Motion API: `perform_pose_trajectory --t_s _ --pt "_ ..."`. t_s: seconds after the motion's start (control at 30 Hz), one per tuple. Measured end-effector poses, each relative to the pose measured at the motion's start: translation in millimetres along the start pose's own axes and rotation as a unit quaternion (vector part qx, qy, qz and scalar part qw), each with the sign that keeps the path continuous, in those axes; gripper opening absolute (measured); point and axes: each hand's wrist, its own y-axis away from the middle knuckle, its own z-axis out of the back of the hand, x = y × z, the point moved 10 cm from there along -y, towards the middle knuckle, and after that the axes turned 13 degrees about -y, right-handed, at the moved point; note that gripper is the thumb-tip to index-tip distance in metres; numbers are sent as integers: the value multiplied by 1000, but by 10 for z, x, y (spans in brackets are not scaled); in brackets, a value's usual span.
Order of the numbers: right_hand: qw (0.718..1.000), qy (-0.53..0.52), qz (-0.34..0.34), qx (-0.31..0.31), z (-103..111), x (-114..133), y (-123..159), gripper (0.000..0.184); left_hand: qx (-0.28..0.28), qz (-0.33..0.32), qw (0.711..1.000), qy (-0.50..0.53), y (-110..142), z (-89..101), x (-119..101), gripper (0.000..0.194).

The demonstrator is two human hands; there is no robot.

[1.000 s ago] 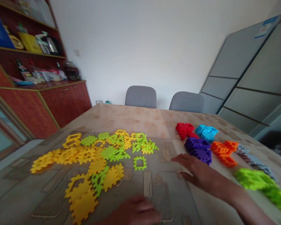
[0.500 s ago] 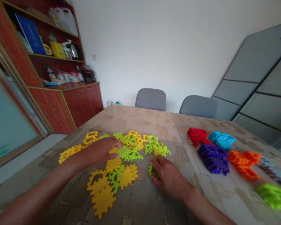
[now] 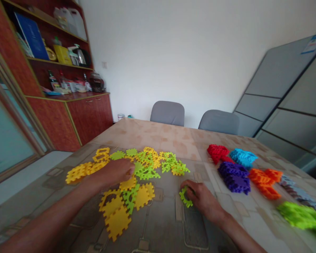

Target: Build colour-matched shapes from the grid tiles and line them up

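Observation:
My right hand (image 3: 201, 198) is closed on a lime-green toothed puzzle piece (image 3: 184, 197) with an open middle, low over the bare table. My left hand (image 3: 122, 170) lies over the mixed pile, its fingers curled together; whatever is in them is hidden. Just under it shows a yellow square piece (image 3: 128, 183). Past its fingertips are green triangular pieces (image 3: 149, 173). Nearer me lie overlapping yellow squares (image 3: 118, 222), with a green triangle (image 3: 131, 198) among them. Beside my left wrist runs a row of yellow pieces (image 3: 80, 171).
Sorted piles stand on the right of the patterned table (image 3: 163, 232): red (image 3: 218, 153), light blue (image 3: 243, 157), purple (image 3: 235, 177), orange (image 3: 265, 182), grey (image 3: 302, 196) and green (image 3: 300, 214). Two grey chairs (image 3: 167, 113) stand behind the table. A wooden cabinet (image 3: 89, 119) is at the left.
My right hand has moved right, away from the pile, carrying the green piece. My left hand's fingers have curled closed over the pile. The view has shifted slightly to the right.

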Motion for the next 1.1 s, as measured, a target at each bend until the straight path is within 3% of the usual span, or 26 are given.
perform_pose_trajectory --t_s 0.1,0.23,0.37,0.47,0.53,0.67,0.8,1.1 --pt "999 -28 5 16 8 32 28 40 -14 9 1000 -5 -12 29 41 10" --pt "997 10 -29 65 97 31 167 49 -29 -8 1000 6 -9 91 -99 39" --pt "995 58 -49 69 221 -3 262 51 -7 -28 1000 11 3 22 -193 58" --pt "993 29 29 111 73 171 257 55 -5 -24 1000 10 11 2 -136 51" --pt "991 29 58 117 -36 256 229 49 -13 -16 1000 11 21 32 -70 39" --pt "995 63 38 68 -169 284 147 40 -11 -38 999 11 74 103 -79 36" --pt "995 96 0 31 -205 270 145 52 18 -80 997 -4 148 71 -269 41" --pt "990 8 49 130 -145 361 275 64 40 -63 997 -36 144 -88 -382 44"
